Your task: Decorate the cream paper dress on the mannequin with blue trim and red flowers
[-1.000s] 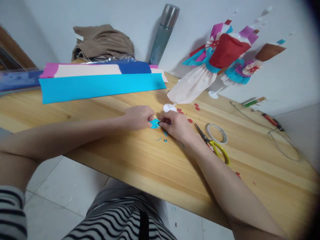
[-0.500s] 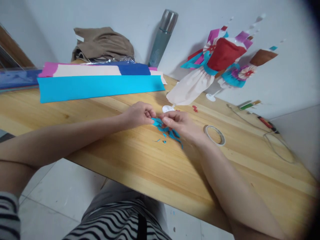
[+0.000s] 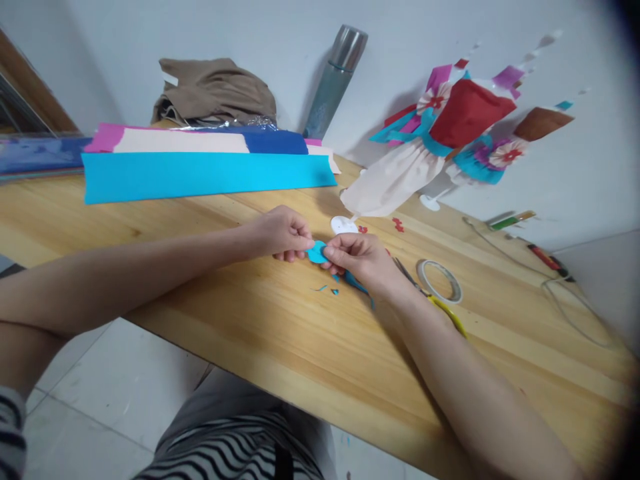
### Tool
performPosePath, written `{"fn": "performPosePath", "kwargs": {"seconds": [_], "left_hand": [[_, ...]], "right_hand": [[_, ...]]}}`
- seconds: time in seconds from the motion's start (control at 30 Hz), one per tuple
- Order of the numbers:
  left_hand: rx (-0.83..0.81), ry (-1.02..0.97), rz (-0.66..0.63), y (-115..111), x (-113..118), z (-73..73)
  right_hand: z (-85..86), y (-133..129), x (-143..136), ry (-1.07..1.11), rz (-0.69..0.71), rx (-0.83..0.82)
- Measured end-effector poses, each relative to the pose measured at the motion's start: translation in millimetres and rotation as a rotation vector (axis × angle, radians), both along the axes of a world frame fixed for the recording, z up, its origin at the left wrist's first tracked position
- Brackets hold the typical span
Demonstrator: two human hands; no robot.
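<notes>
Paper piece (image 3: 317, 253), bright blue, flat and roundish, is over the brown wooden table (image 3: 225, 300), between two hands. The left hand (image 3: 285, 233) pinches its left edge, thumb and finger together; the right hand (image 3: 361, 257) pinches its right edge. A soft, even pinch seems best, as hard pulls may rip it. Small blue paper scraps (image 3: 335, 291) lie nearer; yellow-handled metal scissors (image 3: 451, 316) lie right.
</notes>
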State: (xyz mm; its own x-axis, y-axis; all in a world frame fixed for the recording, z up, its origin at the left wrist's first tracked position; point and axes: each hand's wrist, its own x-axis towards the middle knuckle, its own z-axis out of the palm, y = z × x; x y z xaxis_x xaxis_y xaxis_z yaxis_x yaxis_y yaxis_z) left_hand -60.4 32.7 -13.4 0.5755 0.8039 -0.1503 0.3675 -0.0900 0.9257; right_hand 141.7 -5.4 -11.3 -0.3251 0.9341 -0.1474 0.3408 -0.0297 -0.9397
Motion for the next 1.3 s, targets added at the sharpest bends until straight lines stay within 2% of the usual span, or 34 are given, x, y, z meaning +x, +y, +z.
{"fn": "performPosePath", "kwargs": {"seconds": [0.2,0.37,0.53,0.63,0.77,0.93,1.13,1.2,1.3], "left_hand": [[-0.021,0.054,-0.029,0.3,1.7,-0.3],[-0.081,0.098,0.028,-0.8,3.3,4.1],[0.033,0.095,-0.074,-1.4,-1.2,2.2],[0.056,0.122,-0.091,-1.2,-3.5,-1.2],[0.107,0.147,-0.079,-1.2,-5.3,-1.8],[0.021,0.1,-0.087,-6.1,-4.4,6.4],[-0.019,0.134,-0.032,-5.8,-2.1,8.4],[-0.004,0.183,0.045,-4.3,-2.1,9.8],[0.146,0.27,0.19,-4.4,-1.7,14.4]], "right_hand": [[-4.3,1.3,0.3,-0.038,-0.005,0.076],[-5.8,1.3,1.1,-0.064,0.019,0.121],[-5.9,-0.7,0.6,-0.138,-0.025,0.218],[-4.2,-1.7,0.0,-0.152,-0.066,0.277],[-4.1,0.1,0.7,-0.096,-0.114,0.255],[-6.8,1.0,-0.3,-0.089,-0.1,0.192],[-2.5,-3.7,-4.8,-0.158,-0.065,0.223],[-1.4,-4.0,-4.8,-0.161,-0.068,0.22],[-1.2,-3.5,-4.1,-0.177,-0.068,0.23]]}}
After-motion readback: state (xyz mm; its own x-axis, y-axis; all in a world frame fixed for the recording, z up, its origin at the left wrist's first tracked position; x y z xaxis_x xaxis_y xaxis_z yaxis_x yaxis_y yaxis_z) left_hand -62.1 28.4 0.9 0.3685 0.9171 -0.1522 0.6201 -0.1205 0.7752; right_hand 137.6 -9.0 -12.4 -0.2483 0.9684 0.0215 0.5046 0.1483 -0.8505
